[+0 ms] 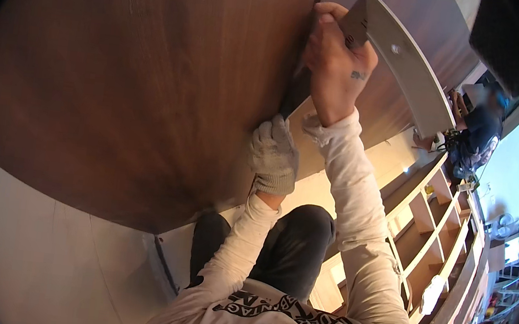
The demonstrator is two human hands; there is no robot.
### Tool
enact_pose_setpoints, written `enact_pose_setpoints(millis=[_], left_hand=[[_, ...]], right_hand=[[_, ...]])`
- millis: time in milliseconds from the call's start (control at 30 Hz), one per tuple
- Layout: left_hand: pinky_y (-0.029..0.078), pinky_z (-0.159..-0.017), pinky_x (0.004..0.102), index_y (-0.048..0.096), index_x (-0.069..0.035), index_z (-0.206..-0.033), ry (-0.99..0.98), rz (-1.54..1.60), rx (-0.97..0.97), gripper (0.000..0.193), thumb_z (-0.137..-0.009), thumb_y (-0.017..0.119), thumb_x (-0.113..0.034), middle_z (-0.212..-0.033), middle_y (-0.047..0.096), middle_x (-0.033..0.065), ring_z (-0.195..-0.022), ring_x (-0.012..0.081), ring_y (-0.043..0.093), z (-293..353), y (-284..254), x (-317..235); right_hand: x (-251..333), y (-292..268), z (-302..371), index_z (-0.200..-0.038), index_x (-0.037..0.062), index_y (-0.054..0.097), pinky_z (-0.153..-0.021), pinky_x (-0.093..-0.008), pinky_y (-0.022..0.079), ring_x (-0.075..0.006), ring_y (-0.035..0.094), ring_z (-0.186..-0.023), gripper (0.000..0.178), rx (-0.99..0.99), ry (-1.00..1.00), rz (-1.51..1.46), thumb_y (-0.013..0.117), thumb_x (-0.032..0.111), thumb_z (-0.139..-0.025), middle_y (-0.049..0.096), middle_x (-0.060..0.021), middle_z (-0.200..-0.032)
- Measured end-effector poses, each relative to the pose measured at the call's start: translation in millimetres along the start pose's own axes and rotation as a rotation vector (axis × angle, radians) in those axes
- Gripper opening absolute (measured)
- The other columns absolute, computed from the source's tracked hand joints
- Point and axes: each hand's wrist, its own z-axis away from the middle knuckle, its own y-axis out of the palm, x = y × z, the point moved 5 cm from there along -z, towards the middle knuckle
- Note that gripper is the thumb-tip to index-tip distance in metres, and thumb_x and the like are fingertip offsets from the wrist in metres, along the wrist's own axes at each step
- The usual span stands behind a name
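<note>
My left hand, in a pale knitted work glove, is closed at the edge of a large dark brown wood-grain panel. A narrow dark piece rises just above its fingers; whether it is gripped is unclear. My bare right hand is further up along the panel's edge, fingers curled and thumb pressed near the index finger. What is in it, if anything, is hidden. Right beside its knuckles is a pale curved-looking board edge with a small round spot. A second brown panel lies behind my right wrist.
A wooden frame with open compartments stands at the right. Beyond it, a person in dark clothing crouches at the far right. My dark-trousered knees are below the panel. A pale floor spreads at lower left.
</note>
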Motion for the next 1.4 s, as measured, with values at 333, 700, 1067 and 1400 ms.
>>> enact_pose_setpoints(millis=[333,700,1067,1400], left_hand=[[0.053,-0.062,0.042,0.066,-0.009,-0.108,0.04,0.04,-0.023,0.017,-0.094,0.069,-0.018,-0.087,0.062,0.0103,-0.074,0.0305,0.065,-29,-12,-13],[0.053,-0.061,0.0406,0.066,-0.007,-0.105,0.067,-0.017,-0.019,0.015,-0.093,0.068,-0.017,-0.084,0.06,0.009,-0.072,0.0281,0.063,-33,-16,-15],[0.054,-0.059,0.0404,0.069,-0.007,-0.102,0.095,0.072,-0.065,0.013,-0.093,0.069,-0.016,-0.083,0.064,0.0102,-0.07,0.0296,0.067,-38,-22,-10],[0.054,-0.058,0.0394,0.068,-0.007,-0.103,0.072,-0.01,0.055,0.014,-0.094,0.067,-0.018,-0.081,0.062,0.0096,-0.07,0.0279,0.066,-26,-14,-4]], right_hand=[[55,-6,-2,-0.119,-0.0075,0.063,-0.052,-0.0254,0.041,-0.0093,0.047,-0.058,0.025,0.007,-0.189,-0.028,0.055,0.011,-0.103,0.051,-0.0022,-0.07],[59,19,-14,-0.115,-0.0075,0.063,-0.047,-0.0241,0.033,-0.0057,0.039,-0.053,0.022,-0.011,-0.189,0.106,0.056,0.009,-0.101,0.047,0.001,-0.068],[63,11,-4,-0.11,-0.0052,0.064,-0.047,-0.0233,0.031,-0.0056,0.037,-0.054,0.019,0.073,-0.223,-0.124,0.055,0.009,-0.102,0.043,0.0021,-0.066],[38,-1,-2,-0.109,-0.0045,0.064,-0.046,-0.0245,0.029,-0.0062,0.034,-0.05,0.018,-0.112,-0.124,-0.033,0.055,0.01,-0.101,0.041,0.0018,-0.063]])
